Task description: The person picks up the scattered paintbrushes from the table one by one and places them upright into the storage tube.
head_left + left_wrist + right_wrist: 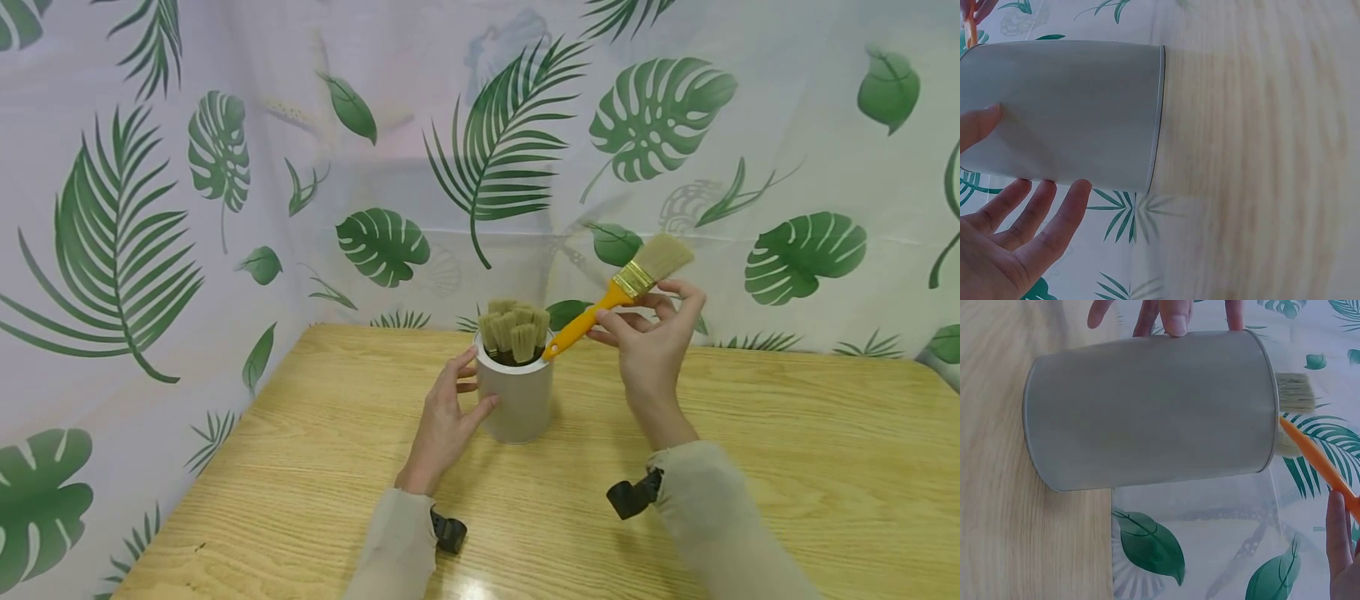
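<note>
A grey cylindrical can (517, 406) stands upright on the table, with several paintbrushes (523, 342) in it, bristles up. My left hand (444, 421) holds the can from the left, thumb (979, 127) on its front and fingertips against its side. In my right hand (654, 354), the thumb and fingers pinch a paintbrush (576, 328) with an orange handle, a gold ferrule and pale bristles. It slants with the bristles up to the right, and its handle end is at the can's right rim. In the right wrist view, the orange handle (1311, 450) meets the rim.
The light wooden table (300, 467) runs back to a hanging cloth (300, 250) printed with green leaves, which also covers the left side. A black wrist camera (633, 496) sits at the right sleeve, another (450, 533) at the left.
</note>
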